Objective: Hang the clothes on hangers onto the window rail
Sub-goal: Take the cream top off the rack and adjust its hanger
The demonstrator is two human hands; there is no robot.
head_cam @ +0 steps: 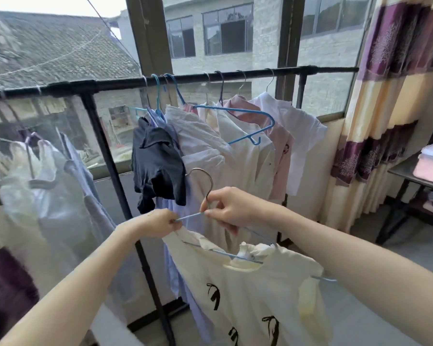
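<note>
Low in centre frame: left hand (158,222) pinching arm of blue wire hanger (211,193), right hand (226,208) gripping its neck, cream shirt (248,295) half fitted. Next, probably: seat shoulders, lift hook onto black window rail (248,73) above.

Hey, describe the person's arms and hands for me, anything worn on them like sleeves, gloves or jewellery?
Both forearms are bare: no sleeves reach into view. The left hand and right hand wear no gloves, and no rings, watch or bracelets show on the visible sides.
</note>
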